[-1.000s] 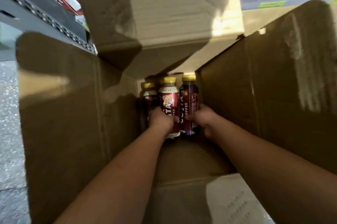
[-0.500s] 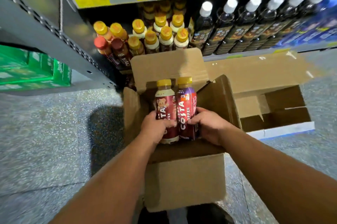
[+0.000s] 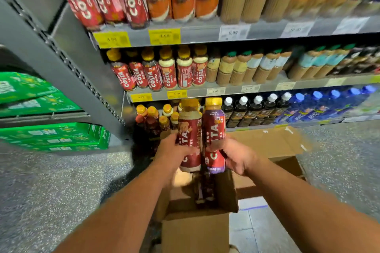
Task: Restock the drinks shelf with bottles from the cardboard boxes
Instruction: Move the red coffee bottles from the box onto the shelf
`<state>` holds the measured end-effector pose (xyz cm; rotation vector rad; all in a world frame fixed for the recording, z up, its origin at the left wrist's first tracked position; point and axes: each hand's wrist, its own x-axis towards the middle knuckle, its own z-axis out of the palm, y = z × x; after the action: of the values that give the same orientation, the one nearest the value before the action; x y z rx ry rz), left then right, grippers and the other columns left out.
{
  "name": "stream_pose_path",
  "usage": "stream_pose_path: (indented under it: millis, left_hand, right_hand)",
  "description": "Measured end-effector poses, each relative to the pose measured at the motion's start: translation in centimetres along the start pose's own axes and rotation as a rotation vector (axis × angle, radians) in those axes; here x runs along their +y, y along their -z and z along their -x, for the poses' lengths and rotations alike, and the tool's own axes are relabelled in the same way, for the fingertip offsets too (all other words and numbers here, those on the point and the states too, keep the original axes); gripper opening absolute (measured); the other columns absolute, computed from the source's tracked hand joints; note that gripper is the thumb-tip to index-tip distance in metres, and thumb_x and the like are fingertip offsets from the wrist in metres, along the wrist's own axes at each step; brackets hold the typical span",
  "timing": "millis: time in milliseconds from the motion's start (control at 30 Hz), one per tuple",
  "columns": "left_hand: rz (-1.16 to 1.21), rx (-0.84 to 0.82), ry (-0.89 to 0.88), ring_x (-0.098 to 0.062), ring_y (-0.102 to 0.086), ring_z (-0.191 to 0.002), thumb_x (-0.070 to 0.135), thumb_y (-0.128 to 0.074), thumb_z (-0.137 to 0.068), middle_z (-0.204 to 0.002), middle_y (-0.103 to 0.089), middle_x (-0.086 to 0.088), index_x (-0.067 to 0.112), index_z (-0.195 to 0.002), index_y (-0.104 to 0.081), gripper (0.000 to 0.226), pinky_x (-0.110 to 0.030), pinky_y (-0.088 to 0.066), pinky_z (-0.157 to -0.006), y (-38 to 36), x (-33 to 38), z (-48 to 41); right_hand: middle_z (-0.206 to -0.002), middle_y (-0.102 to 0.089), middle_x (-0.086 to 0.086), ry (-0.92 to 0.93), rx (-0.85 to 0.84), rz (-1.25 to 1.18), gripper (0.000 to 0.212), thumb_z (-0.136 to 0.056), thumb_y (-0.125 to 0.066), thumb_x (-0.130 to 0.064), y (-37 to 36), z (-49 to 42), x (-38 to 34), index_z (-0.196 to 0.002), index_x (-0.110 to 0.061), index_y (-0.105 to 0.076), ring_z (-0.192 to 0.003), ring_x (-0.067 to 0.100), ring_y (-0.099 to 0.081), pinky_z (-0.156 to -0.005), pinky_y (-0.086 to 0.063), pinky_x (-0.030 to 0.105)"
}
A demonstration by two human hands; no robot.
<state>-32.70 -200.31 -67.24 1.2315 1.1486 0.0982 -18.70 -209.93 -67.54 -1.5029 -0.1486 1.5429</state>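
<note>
Standing open on the speckled floor (image 3: 61,180) nearest the camera, a cardboard box (image 3: 195,232) has its flaps up, and dark bottles in the box (image 3: 204,189) show dimly down inside it. Just above the opening, the left hand (image 3: 171,153) is curled round the lower half of a red Costa bottle (image 3: 190,129) with a cream band and a yellow cap. The right hand (image 3: 236,156) grips a purple-labelled Costa bottle (image 3: 213,127) the same way, with its fingers wrapped round the front of the label. Both bottles are upright, side by side and touching or nearly so, clear of the box and level with the lowest shelf.

To the right and a little farther off lies a second cardboard box (image 3: 273,141), open with its flaps spread. Beyond the held pair, the bottom shelf carries yellow-capped bottles (image 3: 156,117) at the left, then black bottles with white caps (image 3: 246,110), then blue bottles (image 3: 320,104). The shelf above holds a row of red Costa bottles (image 3: 156,71) with yellow price tags (image 3: 176,94) on the edge under them, and paler coffee bottles to their right. The top shelf shows larger bottles, blurred. At the far left, past the grey shelf upright (image 3: 61,63), sit stacked green cartons (image 3: 51,135)
</note>
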Motion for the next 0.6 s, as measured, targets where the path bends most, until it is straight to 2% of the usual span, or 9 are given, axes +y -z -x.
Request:
stream_pose_path:
  millis: [133,233,333,433,500,600]
  left_hand:
    - [0.026,0.006,-0.132,-0.023,-0.069,-0.091,0.003,-0.081,-0.065,-0.098,-0.074,-0.004,0.018,-0.104,-0.069,0.043,-0.043,-0.052,-0.09,0.0,7.0,3.6]
    - [0.074,0.011,-0.222,-0.024,-0.068,-0.091,-0.001,-0.079,-0.067,-0.099,-0.073,-0.007,0.015,-0.103,-0.068,0.042,-0.034,-0.054,-0.081,0.3,12.0,6.7]
    - [0.089,-0.016,-0.329,-0.026,-0.068,-0.088,0.007,-0.084,-0.051,-0.097,-0.073,-0.01,0.008,-0.102,-0.066,0.055,-0.035,-0.055,-0.08,0.7,16.1,9.8]
    - [0.065,0.026,-0.394,-0.019,-0.068,-0.086,-0.001,-0.08,-0.065,-0.098,-0.071,-0.005,0.009,-0.105,-0.064,0.045,-0.035,-0.055,-0.081,1.4,19.8,12.9]
    - [0.063,0.066,-0.443,-0.011,-0.065,-0.086,0.001,-0.078,-0.07,-0.102,-0.068,0.0,0.015,-0.106,-0.061,0.043,-0.028,-0.053,-0.076,1.8,22.1,15.0]
    - [0.079,0.089,-0.517,-0.002,-0.058,-0.082,0.004,-0.078,-0.072,-0.097,-0.061,0.009,0.021,-0.106,-0.056,0.044,-0.02,-0.046,-0.066,2.3,25.5,18.0]
  right_hand:
    - [-0.113,-0.067,0.019,0.149,-0.013,0.077,0.05,-0.074,-0.055,0.013,-0.8,5.1,-6.6,-0.117,-0.011,-0.057,-0.105,0.037,-0.064,-0.09,-0.051,0.05]
    - [-0.109,-0.068,0.016,0.233,-0.004,0.115,0.05,-0.076,-0.058,0.01,-1.4,8.3,-11.0,-0.12,-0.013,-0.053,-0.097,0.031,-0.066,-0.079,-0.054,0.042]
    - [-0.109,-0.068,0.015,0.274,-0.004,0.124,0.049,-0.079,-0.057,0.009,-2.3,11.5,-14.8,-0.124,-0.012,-0.051,-0.089,0.029,-0.068,-0.068,-0.058,0.037]
    - [-0.111,-0.069,0.015,0.331,-0.033,0.164,0.053,-0.076,-0.062,0.005,-3.3,14.5,-18.3,-0.125,-0.012,-0.052,-0.099,0.032,-0.067,-0.087,-0.054,0.047]
    - [-0.113,-0.068,0.017,0.36,-0.043,0.174,0.052,-0.077,-0.06,0.006,-4.1,16.6,-20.7,-0.125,-0.012,-0.051,-0.102,0.034,-0.066,-0.088,-0.053,0.048]
    - [-0.114,-0.066,0.019,0.432,-0.059,0.203,0.052,-0.078,-0.059,0.007,-5.3,19.8,-23.9,-0.125,-0.011,-0.05,-0.102,0.036,-0.066,-0.088,-0.054,0.05]
